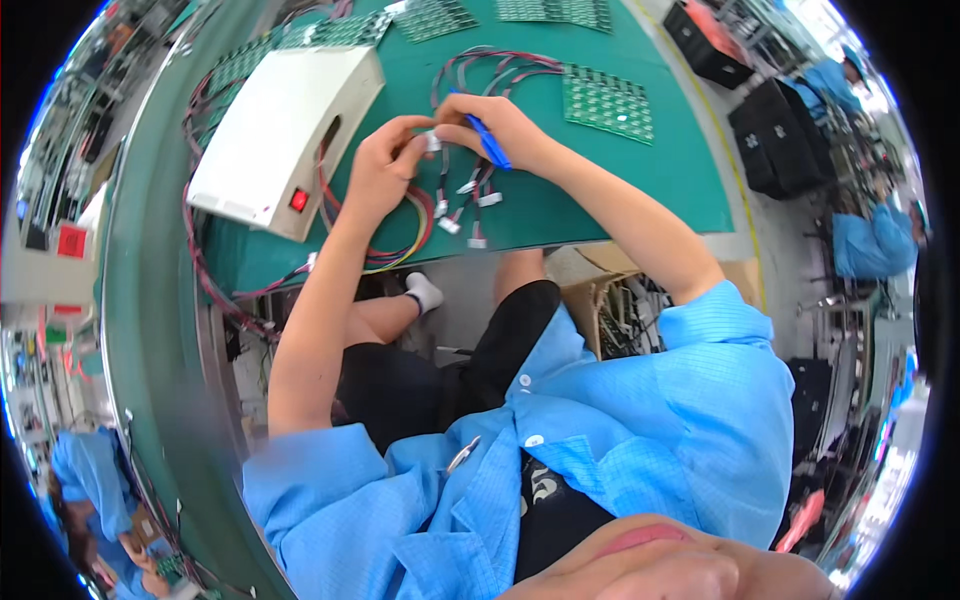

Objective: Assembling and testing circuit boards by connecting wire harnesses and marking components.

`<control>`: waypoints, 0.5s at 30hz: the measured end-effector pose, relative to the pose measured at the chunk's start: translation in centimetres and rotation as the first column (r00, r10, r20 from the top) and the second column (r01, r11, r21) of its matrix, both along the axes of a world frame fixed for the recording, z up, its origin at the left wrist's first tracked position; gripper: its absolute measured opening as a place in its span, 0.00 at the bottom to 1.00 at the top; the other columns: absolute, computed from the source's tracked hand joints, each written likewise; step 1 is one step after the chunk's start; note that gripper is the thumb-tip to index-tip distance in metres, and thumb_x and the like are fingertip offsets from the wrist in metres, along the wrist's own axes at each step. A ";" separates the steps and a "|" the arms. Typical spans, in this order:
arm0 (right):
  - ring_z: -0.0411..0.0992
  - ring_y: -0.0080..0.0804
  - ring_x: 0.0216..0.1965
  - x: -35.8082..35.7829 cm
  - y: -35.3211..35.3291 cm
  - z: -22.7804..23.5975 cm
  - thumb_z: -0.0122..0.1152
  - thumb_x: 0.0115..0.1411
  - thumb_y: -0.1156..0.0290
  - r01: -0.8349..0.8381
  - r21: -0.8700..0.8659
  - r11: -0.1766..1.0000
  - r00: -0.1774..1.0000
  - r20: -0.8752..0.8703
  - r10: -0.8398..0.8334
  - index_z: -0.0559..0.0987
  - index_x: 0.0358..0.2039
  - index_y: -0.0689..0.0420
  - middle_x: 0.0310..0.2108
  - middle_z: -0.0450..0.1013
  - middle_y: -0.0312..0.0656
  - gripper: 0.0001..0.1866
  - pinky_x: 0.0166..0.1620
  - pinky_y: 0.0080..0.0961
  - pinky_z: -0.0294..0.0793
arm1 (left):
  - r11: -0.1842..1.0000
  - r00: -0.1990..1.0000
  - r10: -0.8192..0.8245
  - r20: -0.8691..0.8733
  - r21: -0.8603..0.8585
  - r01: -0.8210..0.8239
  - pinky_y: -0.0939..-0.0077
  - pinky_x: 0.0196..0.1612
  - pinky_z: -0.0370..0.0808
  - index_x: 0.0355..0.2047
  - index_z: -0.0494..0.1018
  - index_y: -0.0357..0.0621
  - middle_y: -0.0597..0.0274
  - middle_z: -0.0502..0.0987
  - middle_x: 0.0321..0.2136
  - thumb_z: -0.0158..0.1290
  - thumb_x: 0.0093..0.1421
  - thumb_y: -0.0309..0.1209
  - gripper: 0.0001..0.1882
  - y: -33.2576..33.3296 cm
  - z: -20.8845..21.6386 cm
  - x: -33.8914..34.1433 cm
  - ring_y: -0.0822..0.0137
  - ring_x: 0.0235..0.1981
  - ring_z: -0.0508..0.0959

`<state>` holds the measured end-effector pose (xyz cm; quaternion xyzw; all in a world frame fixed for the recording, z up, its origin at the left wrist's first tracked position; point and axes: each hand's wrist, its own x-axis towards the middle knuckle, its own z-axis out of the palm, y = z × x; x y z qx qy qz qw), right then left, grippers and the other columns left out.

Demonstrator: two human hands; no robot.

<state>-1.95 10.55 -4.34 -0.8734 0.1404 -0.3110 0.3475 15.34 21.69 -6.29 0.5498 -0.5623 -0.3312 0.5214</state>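
Note:
My left hand (385, 165) pinches a small white connector (433, 143) between thumb and fingertips. Close beside it, my right hand (500, 130) has its fingertips bent in toward the same connector, and a blue pen (488, 143) is tucked in that hand, slanting down across the palm. Whether the right fingertips also grip the connector or its wires is hard to make out. Below the hands, several white wire plugs (478, 242) dangle or lie on thin dark wires over the green tabletop (560, 205). Dark and red wires (500, 60) loop behind the right hand toward a green circuit board panel (608, 103).
A cream metal box (285, 125) with a red rocker switch (299, 200) stands left of my hands, red and yellow wires (415, 235) coming from it. More circuit board panels (435, 17) lie at the far edge. A cardboard box (597, 300) of parts sits below the table's right side.

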 end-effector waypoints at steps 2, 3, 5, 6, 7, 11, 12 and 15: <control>0.74 0.33 0.27 -2.0 -1.0 1.6 0.62 0.59 0.65 0.007 -0.037 0.999 0.997 0.081 -0.004 0.76 0.34 0.58 0.25 0.74 0.44 0.10 0.33 0.27 0.73 | 0.999 0.999 0.041 0.024 -0.028 -0.041 0.84 0.28 0.68 0.43 0.74 0.35 0.66 0.76 0.24 0.52 0.61 0.29 0.12 0.0 0.0 -0.1 0.78 0.26 0.74; 0.76 0.31 0.30 -3.5 -2.3 2.8 0.61 0.60 0.66 0.069 -0.166 0.984 0.996 0.063 -0.060 0.76 0.36 0.58 0.27 0.76 0.44 0.10 0.35 0.26 0.73 | 0.998 0.999 0.036 -0.010 -0.051 -0.037 0.84 0.28 0.67 0.41 0.75 0.35 0.66 0.76 0.24 0.54 0.61 0.31 0.13 0.0 0.0 -0.1 0.78 0.25 0.74; 0.77 0.28 0.34 -6.9 -5.2 4.7 0.58 0.61 0.68 0.139 -0.227 0.964 0.990 0.049 -0.131 0.76 0.40 0.57 0.30 0.77 0.42 0.09 0.38 0.24 0.75 | 0.998 0.998 0.051 -0.046 -0.037 -0.053 0.84 0.28 0.67 0.40 0.76 0.34 0.66 0.76 0.23 0.55 0.60 0.33 0.13 0.0 0.0 -0.2 0.78 0.24 0.73; 0.76 0.26 0.35 -9.0 -6.7 5.3 0.57 0.62 0.69 0.147 -0.167 0.975 0.989 0.044 -0.141 0.76 0.41 0.57 0.31 0.78 0.40 0.09 0.39 0.23 0.75 | 0.999 0.999 0.041 -0.022 -0.021 -0.042 0.84 0.27 0.67 0.37 0.76 0.34 0.66 0.76 0.22 0.57 0.59 0.34 0.13 0.0 0.0 -0.2 0.79 0.24 0.73; 0.76 0.25 0.35 -11.1 -8.2 5.4 0.56 0.62 0.70 0.219 -0.119 0.969 0.976 0.043 -0.215 0.76 0.41 0.57 0.31 0.78 0.39 0.08 0.40 0.22 0.74 | 0.999 0.999 0.045 0.004 0.006 -0.045 0.84 0.27 0.66 0.34 0.77 0.34 0.66 0.76 0.21 0.58 0.57 0.35 0.14 -0.1 0.0 -0.2 0.79 0.23 0.72; 0.75 0.25 0.37 -17.7 -11.8 2.3 0.52 0.62 0.77 0.359 -0.055 0.932 0.932 0.085 -0.354 0.75 0.40 0.57 0.31 0.78 0.38 0.07 0.42 0.20 0.73 | 0.998 0.987 0.064 0.144 -0.034 -0.060 0.83 0.26 0.65 0.29 0.75 0.35 0.66 0.74 0.19 0.61 0.54 0.36 0.14 -0.3 -0.2 -0.2 0.79 0.22 0.71; 0.75 0.24 0.37 -18.5 -12.2 1.1 0.49 0.60 0.80 0.410 -0.151 0.900 0.907 0.171 -0.384 0.74 0.39 0.57 0.32 0.78 0.38 0.09 0.42 0.18 0.72 | 0.997 0.986 0.076 0.146 -0.035 -0.071 0.83 0.26 0.65 0.29 0.75 0.35 0.66 0.74 0.19 0.61 0.54 0.36 0.14 -0.3 -0.2 -0.2 0.79 0.22 0.71; 0.75 0.25 0.39 -19.8 -12.8 -0.9 0.45 0.56 0.85 0.485 -0.212 0.849 0.872 0.200 -0.448 0.72 0.38 0.59 0.35 0.78 0.41 0.12 0.42 0.19 0.71 | 0.999 0.996 0.015 0.093 -0.029 -0.012 0.85 0.26 0.61 0.30 0.74 0.37 0.71 0.72 0.21 0.58 0.57 0.36 0.13 -0.1 -0.2 -0.2 0.81 0.22 0.67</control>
